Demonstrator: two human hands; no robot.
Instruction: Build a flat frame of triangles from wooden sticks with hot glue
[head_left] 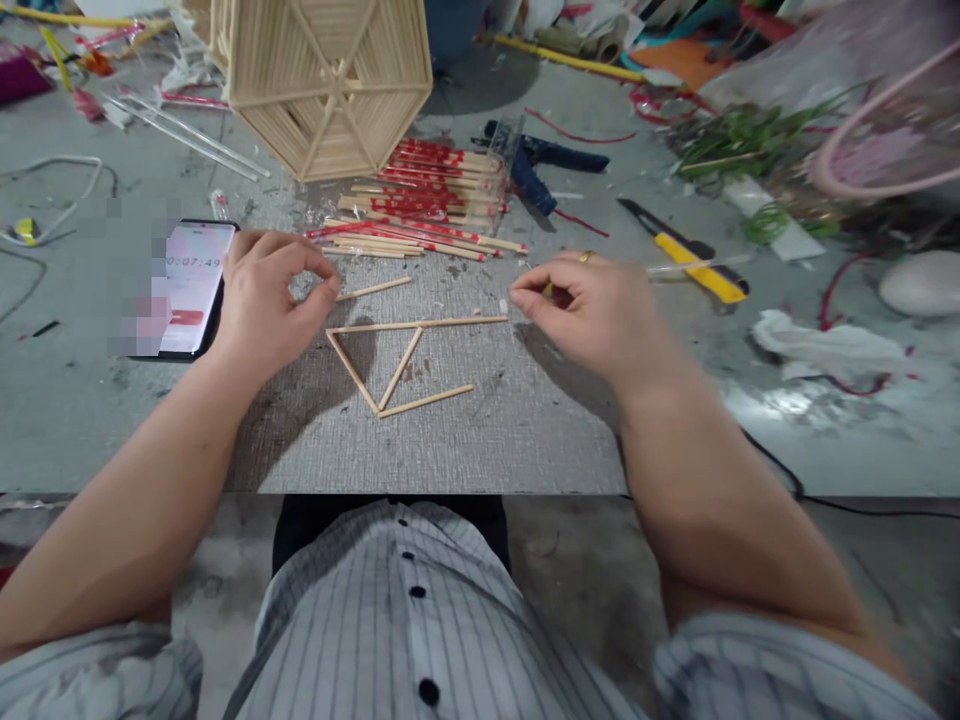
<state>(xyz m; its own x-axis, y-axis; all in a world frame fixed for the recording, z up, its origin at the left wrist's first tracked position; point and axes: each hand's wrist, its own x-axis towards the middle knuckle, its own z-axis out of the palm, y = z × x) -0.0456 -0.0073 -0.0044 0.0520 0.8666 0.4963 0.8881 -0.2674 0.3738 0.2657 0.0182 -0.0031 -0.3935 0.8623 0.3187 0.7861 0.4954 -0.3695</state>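
My left hand is closed in a pinch, with the end of a short wooden stick at its thumb and fingertip. My right hand is also pinched closed; what its fingers hold is hard to make out. A small whitish tip shows just below those fingertips. Between the hands, thin wooden sticks lie end to end on the table, forming a triangle with one long top side running right and another piece slanting off the lower corner.
A hexagonal stick-built piece stands at the back, beside red-printed chopsticks. A dark blue glue gun lies behind. Left is a phone; right, a yellow cutter knife, a translucent rod and crumpled tissue.
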